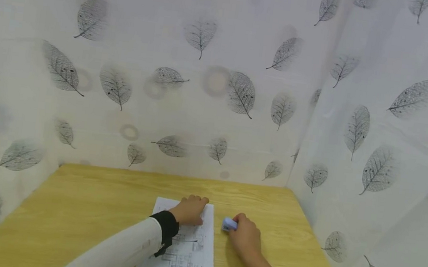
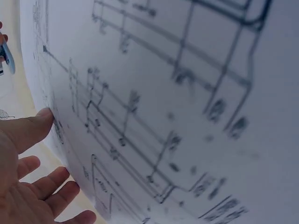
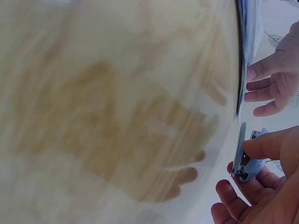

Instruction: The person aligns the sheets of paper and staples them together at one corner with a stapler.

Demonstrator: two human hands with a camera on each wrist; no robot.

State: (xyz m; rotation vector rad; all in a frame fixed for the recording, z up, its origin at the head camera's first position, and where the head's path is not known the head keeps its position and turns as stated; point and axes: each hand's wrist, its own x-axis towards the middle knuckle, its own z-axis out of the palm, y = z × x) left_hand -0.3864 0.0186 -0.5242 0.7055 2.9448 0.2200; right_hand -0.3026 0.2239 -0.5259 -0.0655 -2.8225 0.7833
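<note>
A stack of printed sheets (image 1: 204, 243) with line diagrams lies on the table in the head view. My left hand (image 1: 190, 210) rests on the far part of the sheets. Its thumb (image 2: 39, 123) touches the paper in the left wrist view, and the fingers spread near the edge. To the right of the sheets, my right hand (image 1: 246, 237) grips a small light-blue stapler (image 1: 229, 224). The right wrist view shows the stapler (image 3: 239, 147) between thumb and fingers, its two arms apart. It is close to the sheets' edge (image 3: 241, 60), with no paper between its arms.
The yellow wood-grain table (image 1: 100, 208) extends to both sides of the sheets. A pale curtain (image 1: 207, 119) with a grey leaf print stands behind the table and along its sides.
</note>
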